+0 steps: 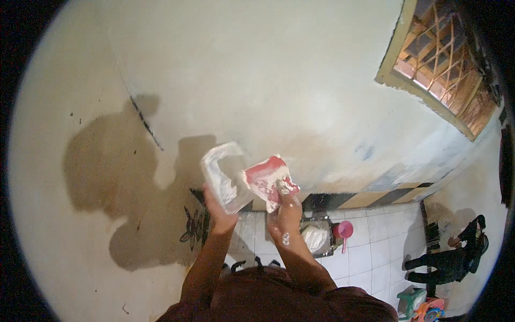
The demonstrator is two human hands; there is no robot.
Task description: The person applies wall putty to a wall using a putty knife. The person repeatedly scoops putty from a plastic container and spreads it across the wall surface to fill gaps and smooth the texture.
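Observation:
My left hand (220, 212) grips a clear plastic container (212, 172) smeared with white paste, tilted up in front of me. My right hand (288, 212), dabbed with white, is closed on a red flat spreader (265, 172) largely coated in the same paste, just beside the container's right side. The grip end of the spreader is mostly covered by paste and fingers. Both are held before a pale wall (289, 91) with dark and tan bands along its foot.
Below, a dark tray (325, 248) with a white lump and a pink dipper (346, 229) lie on the tiled floor (370, 249). At right are another person in dark clothes (456, 265), a green plastic stool (410, 300) and colourful plastic items (429, 308). A grilled window (440, 64) is upper right.

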